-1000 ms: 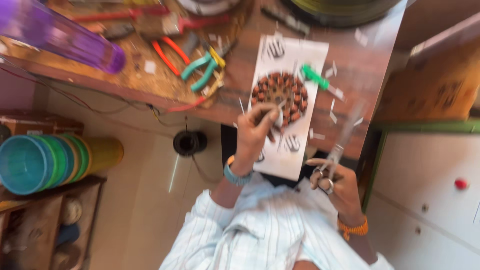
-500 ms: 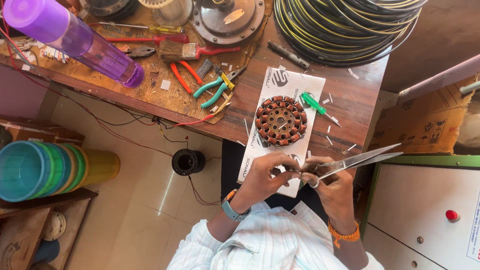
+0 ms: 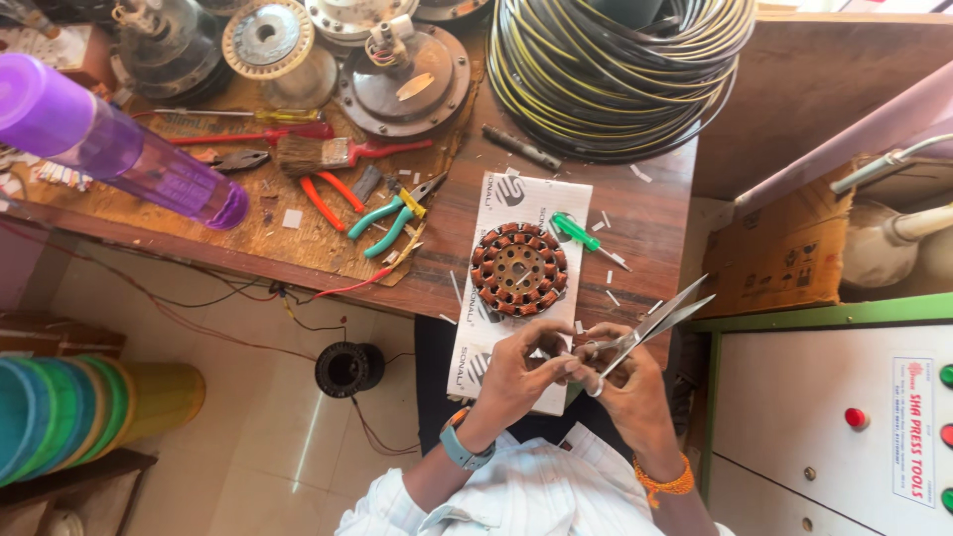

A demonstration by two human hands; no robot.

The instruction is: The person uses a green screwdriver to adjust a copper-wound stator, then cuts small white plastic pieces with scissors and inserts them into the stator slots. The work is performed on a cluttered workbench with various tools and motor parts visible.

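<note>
Scissors [image 3: 650, 326] now tilted up in closed right hand [image 3: 625, 382], left hand [image 3: 521, 369] pinching beside; wound stator [image 3: 519, 269] just beyond.

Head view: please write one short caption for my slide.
Right hand holds open scissors against the left hand, beside a copper-wound stator on white card.

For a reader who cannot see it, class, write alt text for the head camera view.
A person's right hand holds open scissors beside the left hand at a wooden workbench. Just beyond, a copper-wound stator lies on white card, with pliers, a brush and coiled cable behind.
</note>
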